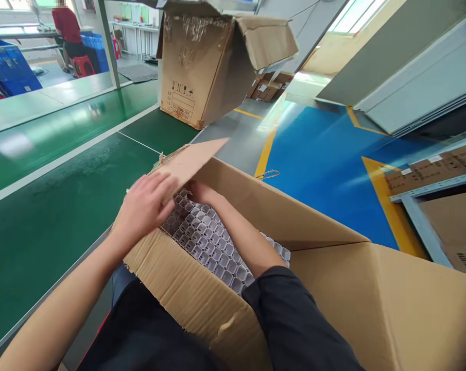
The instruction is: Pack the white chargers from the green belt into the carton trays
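Note:
A large open cardboard box [333, 288] sits in front of me, packed with several white tube-shaped parts [209, 242] standing on end in a tight grid. My left hand [145, 206] rests on the box's near-left edge, fingers stretched over the rim and against a raised cardboard flap [190, 162]. My right hand [202, 195] reaches deep into the far corner of the box, under that flap. Its fingers are hidden by the flap and the left hand.
A green conveyor belt [43, 206] runs along my left. A second open cardboard box [194, 67] stands on its far end. A person in red sits at the far left on a red stool [82, 64]. Blue floor, yellow lines and more cartons [437, 170] lie right.

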